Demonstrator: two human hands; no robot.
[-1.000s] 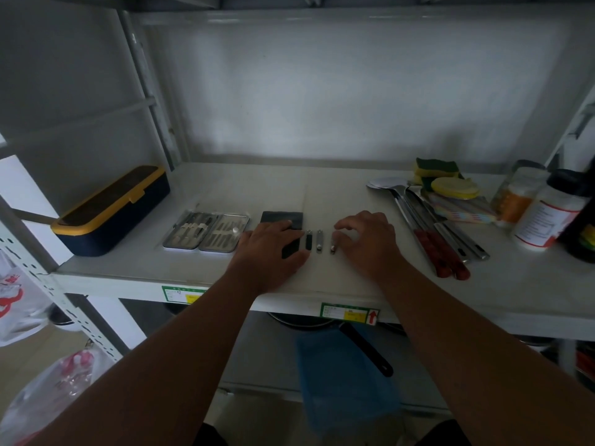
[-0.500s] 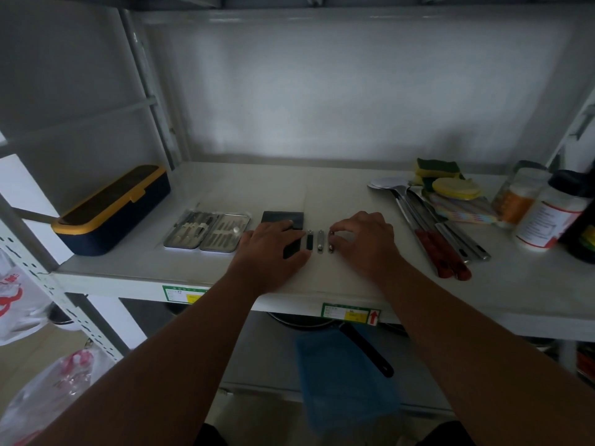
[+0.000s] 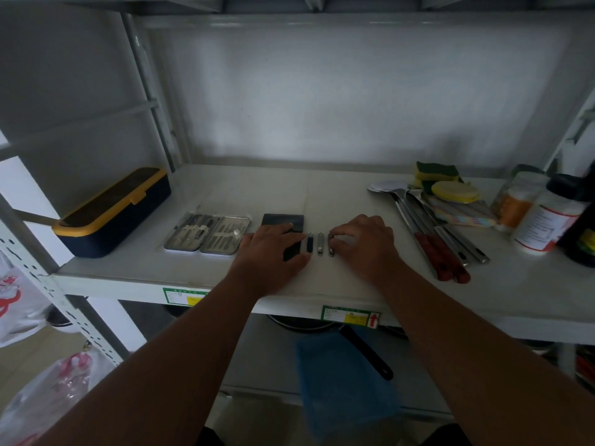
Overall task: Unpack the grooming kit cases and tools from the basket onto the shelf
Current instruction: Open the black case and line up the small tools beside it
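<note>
An open silver grooming kit case [image 3: 206, 235] with tools strapped inside lies on the white shelf [image 3: 322, 194]. Right of it is a flat black case [image 3: 283, 219]; my left hand [image 3: 270, 252] rests flat on its near part, gripping nothing. Three small nail clippers lie side by side: a dark one [image 3: 310, 244], a silver one [image 3: 320, 243] and a third [image 3: 331, 250]. My right hand [image 3: 367, 244] pinches the far end of the third clipper with its fingertips.
A navy box with a yellow lid [image 3: 112, 214] stands at the shelf's left end. Ladles and red-handled utensils [image 3: 431, 239], sponges [image 3: 438, 175] and jars [image 3: 547, 220] fill the right side. A blue object [image 3: 344, 381] and a pan handle [image 3: 367, 355] are below the shelf.
My right hand has slid a little to the left, and the third clipper under its fingertips now lies closer to the other two. My left hand has stayed on the black case.
</note>
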